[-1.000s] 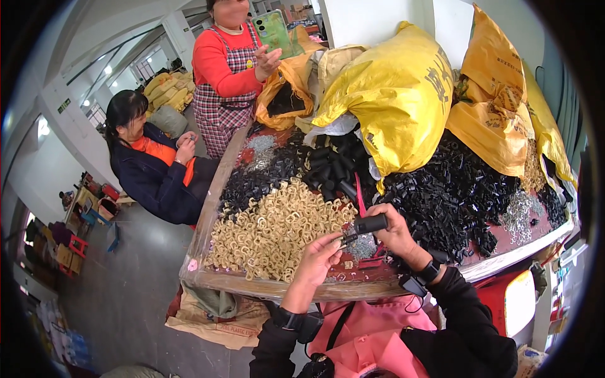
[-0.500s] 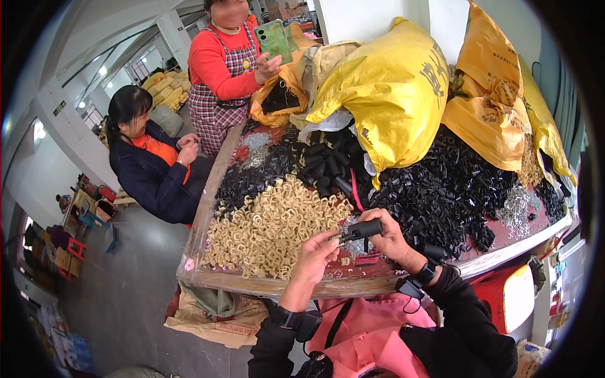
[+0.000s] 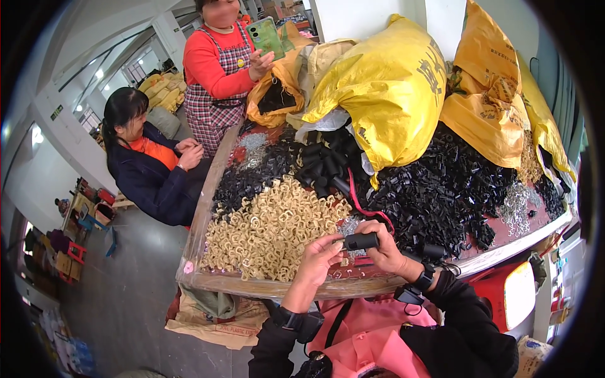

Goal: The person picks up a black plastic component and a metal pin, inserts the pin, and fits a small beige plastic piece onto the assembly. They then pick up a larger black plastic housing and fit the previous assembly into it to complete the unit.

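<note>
In front of me, over the near edge of the table, my right hand [image 3: 387, 255] is closed round a black plastic cylinder [image 3: 362, 241] lying nearly level. My left hand [image 3: 317, 259] pinches at the cylinder's left end; whatever small part is between its fingertips is too small and covered to name. Just beyond my left hand spreads a heap of beige D-shaped plastic pieces [image 3: 271, 227]. Small black plastic parts [image 3: 422, 195] are piled beyond my right hand. Another black cylinder [image 3: 433, 252] rests on the table right of it.
A full yellow sack [image 3: 391, 88] and an orange sack [image 3: 482, 120] stand on the far side. Silver metal hooks [image 3: 518, 208] lie at the right. Two people are across the left edge, one holding a green phone [image 3: 265, 36]. A red stool [image 3: 504, 296] is at right.
The right hand and cylinder have shifted slightly left and down, closing up to my left fingertips. A dark piece seen between them before is now mostly covered. The pink strip shows more.
</note>
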Motion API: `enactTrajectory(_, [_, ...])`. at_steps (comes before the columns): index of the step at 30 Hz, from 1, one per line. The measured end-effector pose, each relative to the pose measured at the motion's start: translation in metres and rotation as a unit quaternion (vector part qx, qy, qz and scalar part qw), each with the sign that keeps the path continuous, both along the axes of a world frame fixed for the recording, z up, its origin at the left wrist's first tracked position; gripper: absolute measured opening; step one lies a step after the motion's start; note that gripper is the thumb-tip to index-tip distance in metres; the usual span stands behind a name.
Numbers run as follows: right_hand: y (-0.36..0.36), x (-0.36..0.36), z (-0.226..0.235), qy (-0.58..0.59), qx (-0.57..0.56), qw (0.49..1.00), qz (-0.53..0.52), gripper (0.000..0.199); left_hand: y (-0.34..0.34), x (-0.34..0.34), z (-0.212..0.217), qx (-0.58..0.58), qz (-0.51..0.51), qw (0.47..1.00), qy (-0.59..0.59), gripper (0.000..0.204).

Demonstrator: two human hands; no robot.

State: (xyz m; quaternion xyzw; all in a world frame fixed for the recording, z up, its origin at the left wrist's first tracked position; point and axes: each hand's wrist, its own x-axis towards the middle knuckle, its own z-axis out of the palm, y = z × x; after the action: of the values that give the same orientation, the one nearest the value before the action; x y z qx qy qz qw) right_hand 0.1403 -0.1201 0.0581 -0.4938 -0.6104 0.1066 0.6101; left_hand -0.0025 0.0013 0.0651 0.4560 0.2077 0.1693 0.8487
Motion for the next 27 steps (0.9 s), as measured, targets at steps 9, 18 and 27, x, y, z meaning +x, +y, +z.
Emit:
enactTrajectory(9, [0.0, -0.014, -0.012, 0.095, 0.004, 0.995, -0.015, 0.046, -0.003, 0.002, 0.004, 0.048, -0.009, 0.999, 0.022, 0.027])
enactTrajectory(18, [0.0, -0.027, -0.03, 0.177, -0.023, 0.982, -0.057, 0.04, -0.009, 0.004, 0.011, 0.111, -0.016, 0.992, 0.053, 0.031])
enactTrajectory(27, [-0.009, -0.002, -0.001, -0.083, -0.06, 0.992, -0.069, 0.036, 0.006, -0.006, 0.0, 0.2, -0.008, 0.978, 0.053, 0.035])
